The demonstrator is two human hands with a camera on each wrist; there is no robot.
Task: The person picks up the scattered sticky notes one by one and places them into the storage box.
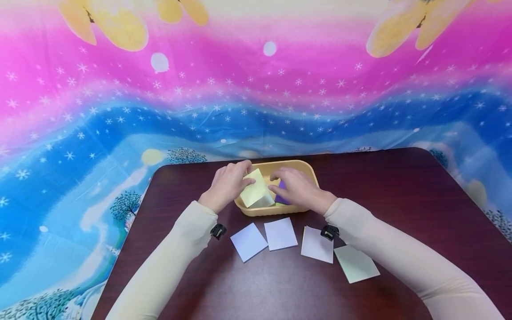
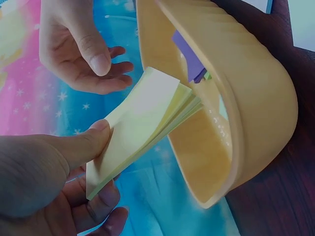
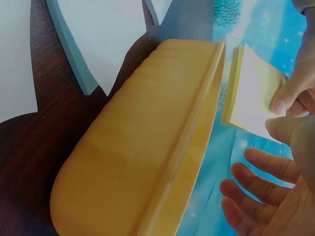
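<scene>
Plainly a pale yellow paper pad (image 2: 140, 113), layers apart at one end.

A pale yellow paper pad (image 1: 255, 190) tilts over the tan tray (image 1: 280, 212).

In the head view, the right hand (image 1: 300, 189) hides much of the purple paper (image 1: 282, 199) in the basket (image 1: 252, 212); what lies beneath shows only as slivers. The right sleeve (image 1: 372, 235) covers an edge of the pale pad (image 1: 355, 266) at lower right. Yellow butterflies (image 1: 120, 22) are cut by the top edge. In the left wrist view, the left hand (image 2: 54, 172) leaves at the left edge, some fingertips behind the yellow pad (image 2: 140, 110); white specks (image 2: 220, 128) inside the basket are too small to identify.
</scene>
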